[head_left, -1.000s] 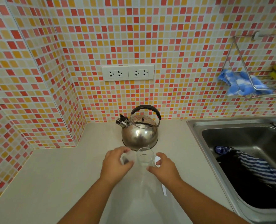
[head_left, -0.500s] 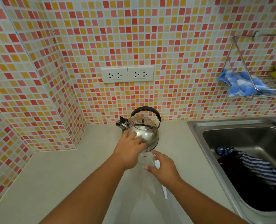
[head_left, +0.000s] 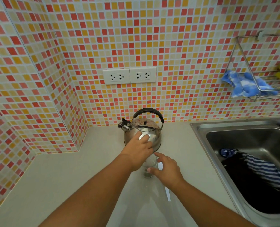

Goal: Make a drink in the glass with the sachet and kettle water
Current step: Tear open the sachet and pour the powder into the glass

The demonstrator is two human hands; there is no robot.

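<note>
Fingers (head_left: 144, 137) of the left hand (head_left: 136, 153) lie spread and flat against the near flank of the kettle (head_left: 143, 131), clasping nothing; its black arched handle (head_left: 148, 112) stands above and beyond them, running left to right, so the left hand looks the nearer one to take it, by rising up and over the lid. The kettle sits upright on the table (head_left: 54, 185) near the tiled wall, spout (head_left: 123, 126) pointing left. To the right, the sink (head_left: 234, 133) holds dark striped cloth. The right hand (head_left: 166, 169) curls loosely about the right side of the glass (head_left: 148, 167), thumb near its lower wall, fingers part-open; whether they actually touch it I cannot tell. The glass stands upright just in front of the kettle, with what seems a little dark matter at the bottom; no water shows in it. A pale strip (head_left: 167, 192) lies on the table by the right wrist, perhaps the sachet.
</note>
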